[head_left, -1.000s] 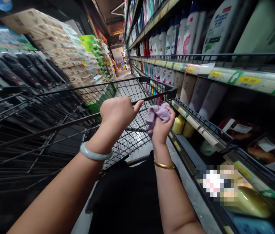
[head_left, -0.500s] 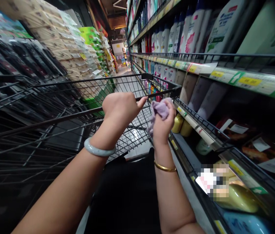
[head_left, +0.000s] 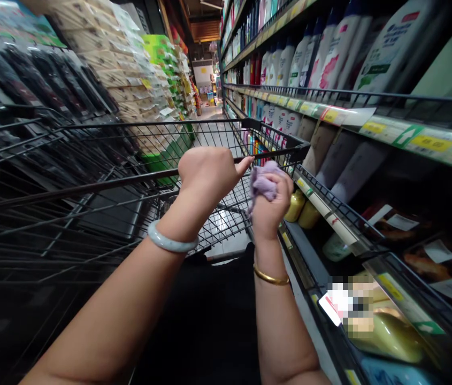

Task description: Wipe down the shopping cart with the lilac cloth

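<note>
Down the supermarket aisle we go, and both hands are up at the shopping cart (head_left: 89,160). The left hand (head_left: 205,174) is curled shut around the cart's handle bar (head_left: 89,188), thumb pointing out to the right along the rail. A pale bangle (head_left: 169,243) sits on that wrist.

The right hand (head_left: 270,206) has its grip closed on a bunched lilac cloth (head_left: 262,182), which bulges out above the fingers. The cloth sits right at the right end of the handle bar, just beside the left thumb; whether it actually presses on the metal I cannot tell from here. A gold bracelet (head_left: 270,276) rings the right wrist.

As for progress: judging by the cloth held at the bar, this looks like a wipe-down of the cart handle. The cloth is at the far right end only, and the stretch under the left hand is covered by that hand. Nothing on the metal shows what is clean and what is not, so how much is done stays open. The basket itself appears to hold nothing.

To the right, shelves (head_left: 370,120) run close by, loaded with white shampoo bottles (head_left: 332,59) above and yellow bottles (head_left: 301,206) lower down, just past the cloth hand. Stacked packs (head_left: 137,80) line the left side.
</note>
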Demonstrator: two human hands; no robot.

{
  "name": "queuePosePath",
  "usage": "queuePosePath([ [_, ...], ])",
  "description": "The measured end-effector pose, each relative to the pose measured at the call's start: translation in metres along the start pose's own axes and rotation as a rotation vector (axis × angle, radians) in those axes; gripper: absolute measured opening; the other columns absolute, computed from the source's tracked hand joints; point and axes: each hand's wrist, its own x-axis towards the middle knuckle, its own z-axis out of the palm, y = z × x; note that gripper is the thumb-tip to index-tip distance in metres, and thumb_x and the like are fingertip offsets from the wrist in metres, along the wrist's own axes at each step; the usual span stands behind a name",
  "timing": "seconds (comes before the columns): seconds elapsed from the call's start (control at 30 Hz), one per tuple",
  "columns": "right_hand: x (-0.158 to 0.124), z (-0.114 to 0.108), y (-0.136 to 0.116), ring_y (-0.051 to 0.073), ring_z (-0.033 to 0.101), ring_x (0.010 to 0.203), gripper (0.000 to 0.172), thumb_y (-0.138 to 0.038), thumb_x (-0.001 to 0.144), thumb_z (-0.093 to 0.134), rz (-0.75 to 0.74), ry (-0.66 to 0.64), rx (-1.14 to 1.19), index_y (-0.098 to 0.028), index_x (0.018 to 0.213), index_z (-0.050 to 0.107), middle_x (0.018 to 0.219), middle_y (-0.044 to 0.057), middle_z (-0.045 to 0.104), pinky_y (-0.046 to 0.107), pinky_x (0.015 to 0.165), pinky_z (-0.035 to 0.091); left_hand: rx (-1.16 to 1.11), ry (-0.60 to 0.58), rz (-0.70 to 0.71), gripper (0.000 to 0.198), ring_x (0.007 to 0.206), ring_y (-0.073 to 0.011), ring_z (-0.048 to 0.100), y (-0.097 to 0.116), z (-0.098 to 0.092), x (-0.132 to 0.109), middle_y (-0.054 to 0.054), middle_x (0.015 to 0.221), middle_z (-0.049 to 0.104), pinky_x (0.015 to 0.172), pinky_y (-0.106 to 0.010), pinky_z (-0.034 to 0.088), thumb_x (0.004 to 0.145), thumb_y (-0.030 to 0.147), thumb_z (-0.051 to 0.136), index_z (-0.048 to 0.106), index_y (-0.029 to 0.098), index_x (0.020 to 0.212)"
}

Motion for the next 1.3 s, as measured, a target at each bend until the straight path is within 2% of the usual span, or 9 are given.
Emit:
queuePosePath([
  [0.07,-0.006,0.006,-0.009,0.019,0.060,0.118,0.021,-0.011,0.082,0.056,-0.073,-0.106,0.040,-0.024,0.091,0.069,0.120,0.004,0.061,0.043,0.108,0.049,-0.002,-0.015,-0.008,0.087,0.087,-0.0369,0.066,0.000,-0.001,-0.001,-0.020,0.082,0.067,0.074,-0.040,0.041,0.091,0.081,0.024,0.076,0.012,0.092],
  [0.13,-0.007,0.006,-0.003,0.019,0.060,0.118,0.018,-0.013,0.082,0.056,-0.055,-0.108,0.048,-0.024,0.089,0.068,0.119,0.003,0.061,0.043,0.108,0.048,-0.002,-0.026,-0.017,0.086,0.092,-0.0375,0.065,0.001,-0.001,-0.001,-0.020,0.084,0.068,0.076,-0.040,0.041,0.091,0.081,0.024,0.076,0.013,0.094],
  [0.3,0.006,-0.009,0.030,0.020,0.061,0.106,0.018,-0.011,0.073,0.055,0.172,0.169,-0.064,-0.020,0.086,0.064,0.104,0.004,0.061,0.044,0.106,0.049,-0.008,-0.026,-0.024,0.088,0.089,-0.0357,0.065,0.001,0.000,0.000,-0.019,0.081,0.068,0.075,-0.040,0.041,0.089,0.084,0.023,0.077,0.014,0.091],
  [0.53,-0.012,0.009,-0.005,0.019,0.059,0.118,0.020,-0.011,0.083,0.056,-0.079,-0.087,0.013,-0.024,0.091,0.069,0.121,0.004,0.059,0.042,0.109,0.047,-0.004,-0.007,-0.001,0.089,0.088,-0.0355,0.065,-0.001,0.000,0.000,-0.021,0.083,0.069,0.074,-0.040,0.041,0.091,0.082,0.022,0.078,0.012,0.094],
  [0.73,-0.003,-0.001,0.025,0.020,0.062,0.104,0.017,-0.010,0.076,0.055,0.107,0.153,-0.045,-0.020,0.085,0.065,0.105,0.005,0.061,0.042,0.103,0.050,-0.041,0.019,0.031,0.089,0.090,-0.0348,0.067,0.001,-0.004,-0.003,-0.022,0.088,0.072,0.075,-0.039,0.041,0.101,0.060,0.005,0.079,0.010,0.098],
  [0.8,-0.006,0.002,0.018,0.020,0.062,0.107,0.019,-0.009,0.076,0.055,0.089,0.139,-0.042,-0.020,0.087,0.066,0.108,0.006,0.060,0.043,0.104,0.050,-0.035,0.035,0.040,0.085,0.088,-0.0345,0.068,0.001,-0.005,-0.003,-0.022,0.087,0.073,0.073,-0.039,0.041,0.102,0.052,0.006,0.079,0.009,0.098],
  [0.97,-0.019,0.013,-0.006,0.019,0.060,0.117,0.017,-0.014,0.085,0.057,-0.101,-0.079,-0.033,-0.024,0.092,0.070,0.121,0.005,0.059,0.042,0.106,0.049,0.011,0.089,0.058,0.080,0.084,-0.0335,0.069,0.001,-0.003,-0.004,-0.022,0.084,0.073,0.069,-0.038,0.041,0.103,0.045,0.008,0.079,0.008,0.096],
  [1.2,0.001,-0.006,0.031,0.020,0.063,0.104,0.022,-0.009,0.072,0.055,0.188,0.228,-0.057,-0.018,0.088,0.066,0.103,0.006,0.061,0.043,0.102,0.052,-0.010,0.089,0.048,0.076,0.080,-0.0326,0.069,0.002,-0.004,-0.003,-0.020,0.079,0.073,0.066,-0.036,0.040,0.102,0.044,0.012,0.080,0.011,0.091],
  [1.3,-0.006,0.003,0.007,0.018,0.063,0.108,0.023,-0.008,0.075,0.054,0.045,0.091,-0.024,-0.020,0.090,0.067,0.112,0.006,0.060,0.040,0.103,0.052,-0.003,0.107,0.038,0.076,0.081,-0.0328,0.069,0.002,-0.004,-0.004,-0.021,0.080,0.073,0.065,-0.036,0.039,0.102,0.042,0.012,0.080,0.009,0.092],
])
